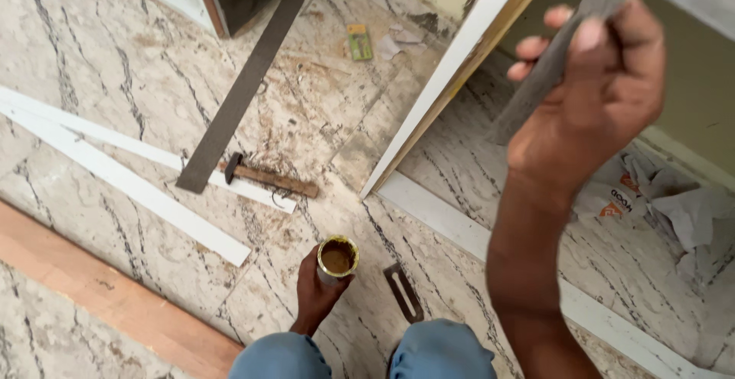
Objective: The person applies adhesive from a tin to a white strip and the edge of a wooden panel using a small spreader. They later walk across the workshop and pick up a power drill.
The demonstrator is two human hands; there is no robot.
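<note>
- Knees (360, 356) in blue trousers sit at the bottom edge of your view, right below your hands.
- Your left hand (318, 295) is wrapped around a small open tin (338, 258) of brownish paste, holding it upright just above the marble floor (92, 57).
- Just right of that tin, a small dark flat metal blade (403, 292) lies on the floor.
- Your right hand (593, 96) is raised close to the camera, fingers clamped on a long grey flat strip (547, 69) that slants up out of view.
- Further left, a brown wooden plank (115, 302) and two white laminate strips (130, 184) lie slantwise on the floor.
- A hammer (268, 178) with a wooden handle rests across one white strip, touching the end of a long dark metal ruler (237, 96).
- A white-faced board (452, 73) leans on edge beyond the tin.
- Crumpled paper (658, 195) lies at the right, and a small green packet (358, 42) lies far off.
</note>
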